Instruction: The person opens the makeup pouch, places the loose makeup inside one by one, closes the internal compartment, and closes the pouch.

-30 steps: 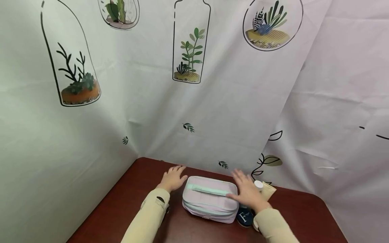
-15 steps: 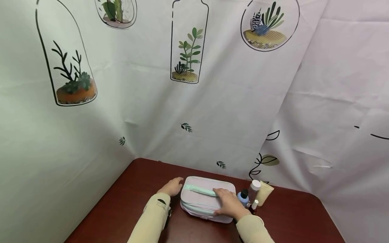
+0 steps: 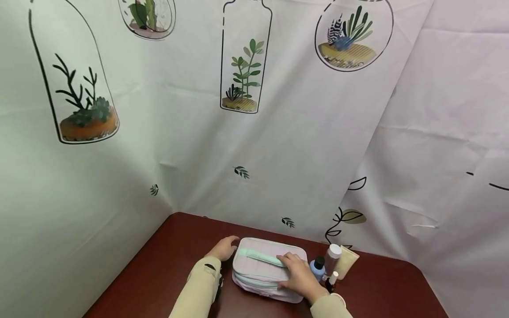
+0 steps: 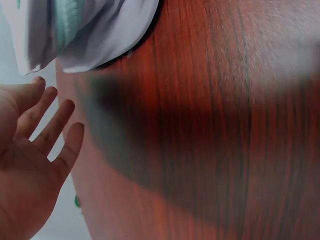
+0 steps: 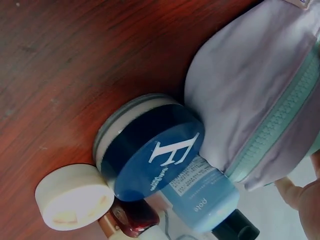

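Head view: we see the bag (image 3: 258,272) on the table (image 3: 187,240), the left grip (image 3: 222,248) wide, just beside its left end, and the right grip (image 3: 300,276) spread wide over its right end, fingers near the handle (image 3: 262,257). Left wrist view: we find the fingers (image 4: 61,117) spread near the bag. Right wrist view: we note the jar (image 5: 135,172) between bag and table, just beside the bottle (image 5: 207,200).

There is one case (image 3: 256,274), three bottles (image 3: 317,270) (image 3: 331,261) (image 3: 333,278), one tube (image 3: 347,261), two round containers (image 5: 145,165) (image 5: 75,197) and one table (image 3: 179,247).
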A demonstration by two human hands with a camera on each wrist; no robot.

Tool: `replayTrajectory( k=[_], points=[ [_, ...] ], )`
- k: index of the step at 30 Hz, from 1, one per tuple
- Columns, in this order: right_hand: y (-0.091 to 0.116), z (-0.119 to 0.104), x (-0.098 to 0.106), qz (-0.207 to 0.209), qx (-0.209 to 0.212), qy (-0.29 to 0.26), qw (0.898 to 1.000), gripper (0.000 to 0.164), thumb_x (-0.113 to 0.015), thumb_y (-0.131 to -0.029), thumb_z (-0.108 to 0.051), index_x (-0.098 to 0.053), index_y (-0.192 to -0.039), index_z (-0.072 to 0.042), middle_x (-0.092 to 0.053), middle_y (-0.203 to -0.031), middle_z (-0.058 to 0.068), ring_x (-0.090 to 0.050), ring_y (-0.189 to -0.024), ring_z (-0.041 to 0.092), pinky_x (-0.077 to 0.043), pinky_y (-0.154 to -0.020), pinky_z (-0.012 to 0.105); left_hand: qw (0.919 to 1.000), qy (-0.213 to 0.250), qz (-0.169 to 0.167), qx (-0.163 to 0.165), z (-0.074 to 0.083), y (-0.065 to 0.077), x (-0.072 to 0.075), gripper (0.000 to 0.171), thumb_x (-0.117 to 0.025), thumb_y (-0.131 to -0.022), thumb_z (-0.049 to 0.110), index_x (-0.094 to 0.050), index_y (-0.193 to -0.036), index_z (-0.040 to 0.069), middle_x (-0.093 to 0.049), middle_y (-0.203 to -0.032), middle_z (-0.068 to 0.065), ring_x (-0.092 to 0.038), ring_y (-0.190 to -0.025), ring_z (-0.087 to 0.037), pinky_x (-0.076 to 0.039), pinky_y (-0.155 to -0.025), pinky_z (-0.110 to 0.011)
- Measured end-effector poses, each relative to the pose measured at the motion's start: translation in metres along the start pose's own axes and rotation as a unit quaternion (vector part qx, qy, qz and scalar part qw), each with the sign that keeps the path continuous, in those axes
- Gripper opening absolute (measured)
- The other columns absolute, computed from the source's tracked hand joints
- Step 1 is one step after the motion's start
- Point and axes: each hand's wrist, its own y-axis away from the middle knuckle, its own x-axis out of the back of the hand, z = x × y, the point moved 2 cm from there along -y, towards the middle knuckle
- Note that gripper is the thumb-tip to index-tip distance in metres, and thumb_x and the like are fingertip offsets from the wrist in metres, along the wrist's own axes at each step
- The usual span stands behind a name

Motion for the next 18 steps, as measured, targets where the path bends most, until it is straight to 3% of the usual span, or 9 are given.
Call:
replayTrajectory(
  k=[5, 11, 18],
  points=[
    [0.001, 0.002, -0.002, -0.003, -0.005, 0.002, 1.000, 0.071, -0.086, -0.058, -0.032, -0.060, -0.120, -0.011, -0.057, -0.102, -0.005, -0.053, -0.098, 0.019, -0.040, -0.076, 0.047, 0.9986, 0.051, 0.002, -0.017, -0.010, -0.012, -0.010, 0.031, -0.051, -0.093, 0.000, -0.053, -0.124, -0.005, -0.051, -0.124, -0.025, -0.046, -0.116, -0.042, -0.040, -0.090, -0.051],
    [0.004, -0.001, -0.007, -0.014, -0.006, -0.003, 1.000, 0.069, -0.085, -0.059, -0.035, -0.060, -0.120, -0.014, -0.056, -0.103, -0.009, -0.052, -0.099, 0.015, -0.038, -0.077, 0.043, 0.9965, 0.080, 0.001, -0.025, -0.024, -0.014, -0.017, 0.029, -0.049, -0.094, 0.001, -0.055, -0.121, -0.008, -0.054, -0.121, -0.026, -0.046, -0.115, -0.043, -0.039, -0.090, -0.052],
    [0.004, 0.001, -0.004, -0.001, -0.009, 0.008, 1.000, 0.068, -0.085, -0.059, -0.036, -0.061, -0.119, -0.016, -0.056, -0.101, -0.010, -0.052, -0.096, 0.013, -0.038, -0.076, 0.042, 0.9909, 0.122, -0.004, -0.056, -0.022, -0.025, -0.024, 0.027, -0.049, -0.094, 0.002, -0.060, -0.117, -0.004, -0.059, -0.115, -0.022, -0.051, -0.111, -0.041, -0.042, -0.088, -0.051]
  ],
)
